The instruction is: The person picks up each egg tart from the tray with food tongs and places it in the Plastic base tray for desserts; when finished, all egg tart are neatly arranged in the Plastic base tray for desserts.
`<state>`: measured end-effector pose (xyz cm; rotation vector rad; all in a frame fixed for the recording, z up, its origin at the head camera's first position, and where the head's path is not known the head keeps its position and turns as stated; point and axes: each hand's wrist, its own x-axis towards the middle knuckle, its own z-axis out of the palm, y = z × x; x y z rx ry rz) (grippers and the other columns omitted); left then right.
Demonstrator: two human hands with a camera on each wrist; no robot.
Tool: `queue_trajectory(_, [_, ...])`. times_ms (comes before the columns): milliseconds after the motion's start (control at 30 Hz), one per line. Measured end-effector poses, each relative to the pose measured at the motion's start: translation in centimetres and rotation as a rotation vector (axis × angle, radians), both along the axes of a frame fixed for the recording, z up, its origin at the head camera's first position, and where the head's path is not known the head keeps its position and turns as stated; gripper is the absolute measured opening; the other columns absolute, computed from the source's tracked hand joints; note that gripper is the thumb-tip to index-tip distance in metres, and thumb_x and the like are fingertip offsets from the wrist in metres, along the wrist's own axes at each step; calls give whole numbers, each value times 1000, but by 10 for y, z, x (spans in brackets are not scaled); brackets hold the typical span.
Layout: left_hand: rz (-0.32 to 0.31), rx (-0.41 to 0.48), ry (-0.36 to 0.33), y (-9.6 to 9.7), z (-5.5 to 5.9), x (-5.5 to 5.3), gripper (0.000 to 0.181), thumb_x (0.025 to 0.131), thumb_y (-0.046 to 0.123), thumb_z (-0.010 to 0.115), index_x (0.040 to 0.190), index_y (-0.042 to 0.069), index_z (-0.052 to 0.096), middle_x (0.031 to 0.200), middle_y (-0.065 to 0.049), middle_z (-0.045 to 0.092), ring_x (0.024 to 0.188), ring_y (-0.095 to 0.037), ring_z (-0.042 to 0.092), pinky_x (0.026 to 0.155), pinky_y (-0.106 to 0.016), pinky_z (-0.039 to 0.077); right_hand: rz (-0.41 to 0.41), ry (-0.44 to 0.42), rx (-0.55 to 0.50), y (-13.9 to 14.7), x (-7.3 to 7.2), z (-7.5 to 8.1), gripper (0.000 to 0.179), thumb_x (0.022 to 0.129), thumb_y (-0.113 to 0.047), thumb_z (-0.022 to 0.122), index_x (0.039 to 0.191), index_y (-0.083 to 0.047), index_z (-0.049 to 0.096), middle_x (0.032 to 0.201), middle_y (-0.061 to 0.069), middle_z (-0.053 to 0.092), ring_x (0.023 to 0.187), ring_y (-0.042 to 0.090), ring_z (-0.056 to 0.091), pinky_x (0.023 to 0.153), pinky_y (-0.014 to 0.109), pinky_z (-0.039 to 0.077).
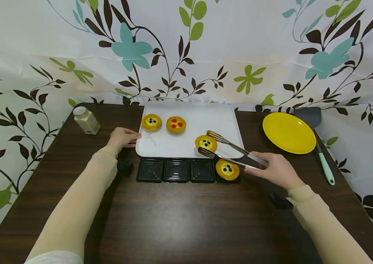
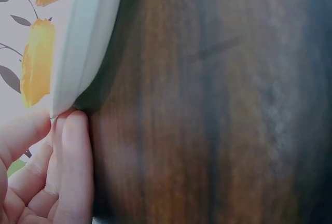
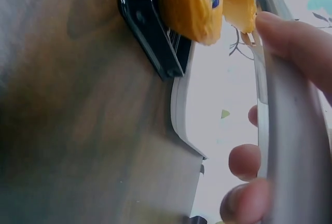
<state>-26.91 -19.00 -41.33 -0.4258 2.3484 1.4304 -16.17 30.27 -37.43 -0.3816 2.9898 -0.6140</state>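
Observation:
My left hand [image 1: 122,138] pinches the left rim of a white tray [image 1: 173,147], thumb above and fingers beneath, as the left wrist view shows. In my right hand [image 1: 276,169] I grip metal tongs [image 1: 239,148]. Their spread tips straddle an egg tart [image 1: 205,143] with blue dots, at the tray's front right. Farther back on the tray are another blue-dotted tart [image 1: 151,122] and a red-dotted tart [image 1: 176,125]. Along the tray's front edge lies a black sectioned tray [image 1: 176,170]. Its rightmost compartment bears one more blue-dotted tart [image 1: 227,169].
A jar with a white lid [image 1: 87,120] stands at the back left. To the right, a yellow plate [image 1: 289,132] lies beside a spatula [image 1: 325,167] with a mint handle, overlapping its blade. Patterned cloth [image 1: 206,77] hangs behind the dark wooden table [image 1: 179,220].

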Motion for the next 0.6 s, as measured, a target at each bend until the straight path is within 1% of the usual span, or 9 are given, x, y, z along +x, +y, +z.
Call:
queue_trajectory(200, [-3, 5, 1, -1, -1, 0, 46, 92, 24, 63, 127, -7, 55, 125, -23, 54, 93, -19, 63, 76, -24, 57, 0, -43, 11, -2, 17, 2, 79, 71, -65, 69, 125, -8, 63, 68, -1, 50, 62, 15, 44, 47, 23, 34])
queue_trajectory(367, [-2, 7, 6, -1, -1, 0, 46, 92, 23, 63, 126, -7, 55, 124, -23, 54, 91, -19, 63, 76, -25, 57, 21, -38, 15, -5, 28, 3, 77, 70, -66, 69, 123, -9, 64, 67, -3, 50, 62, 13, 43, 47, 23, 33])
queue_trajectory(600, [-1, 3, 16, 0, -1, 0, 45, 93, 23, 62, 126, -7, 56, 123, -22, 55, 91, -19, 63, 76, -25, 57, 43, -34, 22, -9, 39, 4, 75, 71, -65, 70, 122, -10, 65, 68, -5, 51, 62, 12, 44, 48, 21, 34])
